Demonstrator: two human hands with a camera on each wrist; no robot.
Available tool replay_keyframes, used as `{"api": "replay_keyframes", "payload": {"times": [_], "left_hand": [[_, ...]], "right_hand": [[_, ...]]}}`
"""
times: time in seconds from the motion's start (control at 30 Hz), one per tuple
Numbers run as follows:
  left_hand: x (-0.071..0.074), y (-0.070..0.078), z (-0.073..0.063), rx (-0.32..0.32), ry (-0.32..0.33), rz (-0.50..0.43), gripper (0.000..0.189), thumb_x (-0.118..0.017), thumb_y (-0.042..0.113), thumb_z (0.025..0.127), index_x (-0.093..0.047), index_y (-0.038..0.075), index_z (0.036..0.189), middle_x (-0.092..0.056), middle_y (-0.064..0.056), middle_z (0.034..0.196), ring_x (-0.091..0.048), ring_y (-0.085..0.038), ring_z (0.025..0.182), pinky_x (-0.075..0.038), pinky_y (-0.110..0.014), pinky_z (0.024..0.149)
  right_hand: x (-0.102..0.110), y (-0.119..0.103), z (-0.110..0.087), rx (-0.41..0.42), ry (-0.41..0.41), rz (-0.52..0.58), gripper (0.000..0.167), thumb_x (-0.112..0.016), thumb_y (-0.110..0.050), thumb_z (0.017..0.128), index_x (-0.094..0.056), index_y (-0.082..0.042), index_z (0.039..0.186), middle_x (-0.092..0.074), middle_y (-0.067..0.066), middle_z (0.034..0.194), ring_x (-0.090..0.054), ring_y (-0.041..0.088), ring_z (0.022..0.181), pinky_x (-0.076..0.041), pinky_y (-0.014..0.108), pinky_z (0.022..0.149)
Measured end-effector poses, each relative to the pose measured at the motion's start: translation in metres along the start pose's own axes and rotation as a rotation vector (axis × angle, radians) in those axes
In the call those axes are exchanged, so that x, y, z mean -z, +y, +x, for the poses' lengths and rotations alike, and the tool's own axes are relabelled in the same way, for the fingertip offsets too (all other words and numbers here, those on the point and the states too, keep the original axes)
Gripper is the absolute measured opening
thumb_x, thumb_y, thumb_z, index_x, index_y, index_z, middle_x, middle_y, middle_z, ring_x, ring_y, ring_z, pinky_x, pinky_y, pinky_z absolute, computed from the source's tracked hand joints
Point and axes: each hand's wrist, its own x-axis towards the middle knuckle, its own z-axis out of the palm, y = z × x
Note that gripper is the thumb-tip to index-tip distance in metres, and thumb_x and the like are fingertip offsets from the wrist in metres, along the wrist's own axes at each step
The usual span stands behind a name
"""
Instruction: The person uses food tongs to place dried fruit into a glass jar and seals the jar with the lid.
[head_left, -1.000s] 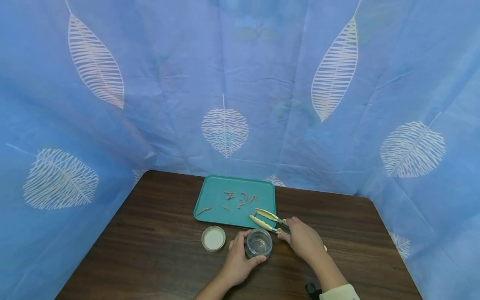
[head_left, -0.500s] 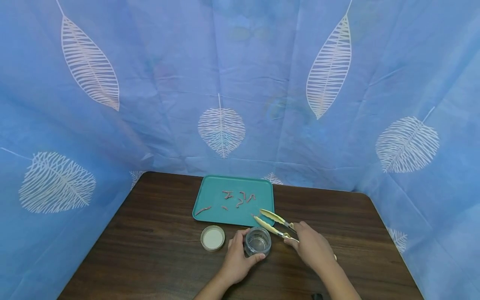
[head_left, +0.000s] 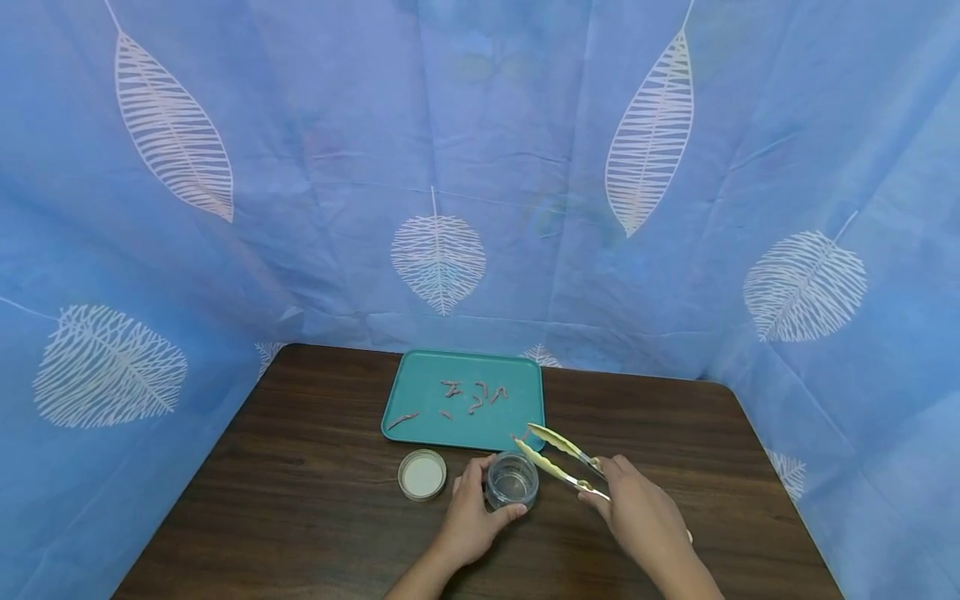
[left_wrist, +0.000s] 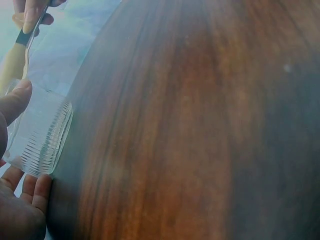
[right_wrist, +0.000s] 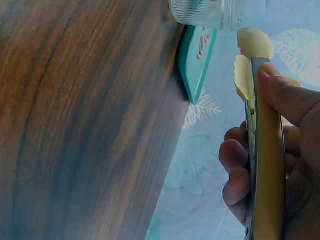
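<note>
My left hand (head_left: 471, 521) grips a clear, ribbed jar (head_left: 512, 482) with an open mouth, thumb on the near side and fingers round the left. In the left wrist view the jar (left_wrist: 47, 140) shows between thumb and fingers. My right hand (head_left: 645, 512) holds tongs (head_left: 553, 472) with yellow scalloped tips, spread apart just above and right of the jar's mouth. A small pink strip (head_left: 524, 435) shows at the tips, over the tray's near right corner. In the right wrist view thumb and fingers wrap the handles of the tongs (right_wrist: 269, 150).
A teal tray (head_left: 427, 367) lies at the back of the dark wooden table (head_left: 300, 500), with several pink, worm-like strips (head_left: 405, 419) scattered on it. Left of the jar lies a round lid (head_left: 422, 475) with a pale disc. Blue leaf-print cloth (head_left: 510, 250) hangs round the table.
The tongs have drawn back right and toward me, and the small pink strip has shifted right with their tips. My left hand still grips the jar. The whole view has drifted slightly.
</note>
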Motion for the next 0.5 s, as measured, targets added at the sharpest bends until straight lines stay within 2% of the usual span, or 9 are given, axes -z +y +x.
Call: {"api": "replay_keyframes", "payload": {"times": [0.17,0.33,0.4,0.5], "left_hand": [[0.002,0.001,0.001,-0.007,0.004,0.003,0.086,-0.094,0.038,0.084,-0.049,0.009,0.151,-0.064,-0.01,0.138,-0.051,-0.025,0.123,-0.051,-0.031,0.091],[0.001,0.0,0.001,-0.004,0.003,0.004,0.085,-0.094,0.038,0.084,-0.049,0.009,0.15,-0.065,-0.009,0.137,-0.052,-0.025,0.122,-0.052,-0.032,0.092],[0.0,-0.001,0.001,0.001,0.002,0.005,0.084,-0.095,0.038,0.084,-0.05,0.01,0.15,-0.065,-0.008,0.135,-0.052,-0.024,0.122,-0.052,-0.033,0.093],[-0.002,-0.003,0.001,0.004,0.006,0.003,0.084,-0.095,0.039,0.084,-0.05,0.011,0.15,-0.066,-0.006,0.134,-0.053,-0.024,0.122,-0.052,-0.034,0.093]], "right_hand": [[0.004,-0.004,-0.007,0.005,-0.009,0.009,0.057,-0.085,-0.039,0.093,-0.07,0.0,0.131,-0.073,0.006,0.108,-0.056,0.007,0.066,-0.047,0.027,0.054],[0.008,-0.008,-0.017,-0.003,-0.02,0.006,0.055,-0.086,-0.04,0.09,-0.071,-0.006,0.13,-0.071,0.001,0.106,-0.057,0.008,0.07,-0.049,0.032,0.056],[0.011,-0.009,-0.02,-0.014,-0.047,0.002,0.055,-0.087,-0.041,0.089,-0.072,-0.007,0.13,-0.071,0.001,0.108,-0.063,0.01,0.075,-0.053,0.035,0.058],[0.015,-0.011,-0.023,-0.026,-0.097,0.0,0.06,-0.088,-0.044,0.087,-0.072,-0.007,0.132,-0.074,0.006,0.12,-0.074,0.019,0.088,-0.061,0.04,0.067]]}}
